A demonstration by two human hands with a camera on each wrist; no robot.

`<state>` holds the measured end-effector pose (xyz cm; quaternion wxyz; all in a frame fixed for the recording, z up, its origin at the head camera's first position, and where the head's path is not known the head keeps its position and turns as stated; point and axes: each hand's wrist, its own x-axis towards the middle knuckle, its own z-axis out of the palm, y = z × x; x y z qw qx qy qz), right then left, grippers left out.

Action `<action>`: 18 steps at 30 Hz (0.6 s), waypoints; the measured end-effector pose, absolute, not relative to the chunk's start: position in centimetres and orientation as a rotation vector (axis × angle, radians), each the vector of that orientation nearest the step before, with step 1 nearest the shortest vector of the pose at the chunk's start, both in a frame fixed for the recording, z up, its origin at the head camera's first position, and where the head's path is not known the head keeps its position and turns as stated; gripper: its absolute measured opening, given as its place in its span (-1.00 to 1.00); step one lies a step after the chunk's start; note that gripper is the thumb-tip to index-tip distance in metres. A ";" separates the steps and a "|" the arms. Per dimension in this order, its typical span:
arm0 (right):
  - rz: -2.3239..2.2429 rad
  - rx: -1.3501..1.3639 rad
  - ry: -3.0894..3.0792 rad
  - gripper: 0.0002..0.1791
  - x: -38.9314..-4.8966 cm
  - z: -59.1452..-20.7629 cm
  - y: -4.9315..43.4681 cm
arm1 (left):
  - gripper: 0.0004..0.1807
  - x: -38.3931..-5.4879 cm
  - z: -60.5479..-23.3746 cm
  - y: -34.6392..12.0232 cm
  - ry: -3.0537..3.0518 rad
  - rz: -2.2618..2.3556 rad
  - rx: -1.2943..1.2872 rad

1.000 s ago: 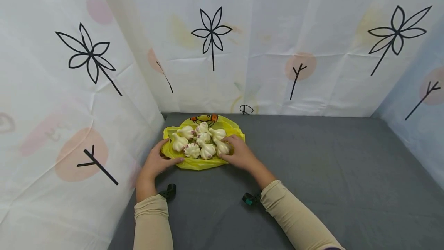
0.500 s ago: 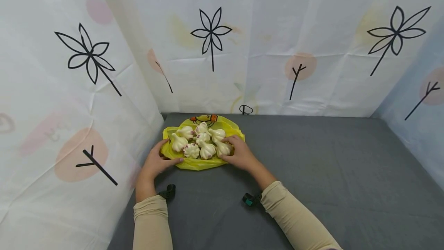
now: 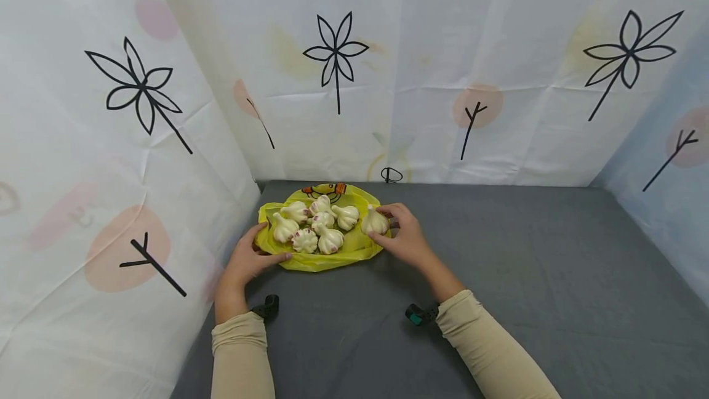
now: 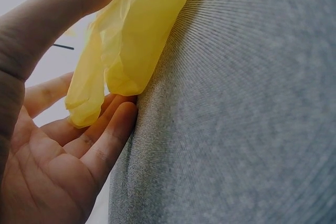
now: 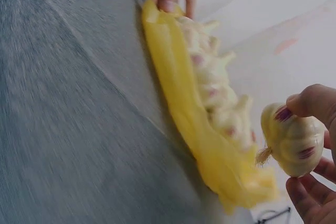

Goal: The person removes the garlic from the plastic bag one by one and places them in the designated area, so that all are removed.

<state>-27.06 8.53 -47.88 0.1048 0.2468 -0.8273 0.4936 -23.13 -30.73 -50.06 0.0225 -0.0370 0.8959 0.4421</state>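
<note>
In the head view a yellow plastic bag [image 3: 354, 255] lies with its edges turned down, several white garlic bulbs [image 3: 330, 241] inside. My right hand [image 3: 407, 239] pinches one garlic bulb [image 3: 374, 221] between thumb and fingers above the bag's right side. The right wrist view shows this held bulb [image 5: 294, 139], purple-streaked with a root tuft, apart from the others. My left hand [image 3: 248, 257] holds the bag's left end, thumb on the near edge and fingers round the far side. The left wrist view shows its fingers [image 4: 107, 145] against the yellow plastic.
The bag stands on a grey cloth-covered table [image 3: 526, 276], near the back left corner. White fabric walls [image 3: 426, 48] with printed flowers and trees rise behind and on both sides. A dark wrist strap piece [image 3: 418, 314] hangs by the right wrist.
My right hand has lifted a garlic bulb out of the bag's right side and moved it rightward and slightly up. The left hand has stayed on the bag's left end.
</note>
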 end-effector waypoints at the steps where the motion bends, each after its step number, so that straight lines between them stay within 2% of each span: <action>1: 1.449 0.715 -2.431 -0.43 -27.1 -47.7 9.1 | 0.31 -23.1 -50.0 -30.7 2.774 1.372 -0.115; 18: 1.230 0.358 -2.494 -0.37 -28.2 -47.9 22.9 | 0.30 -23.1 -50.4 -30.6 2.781 1.397 -0.101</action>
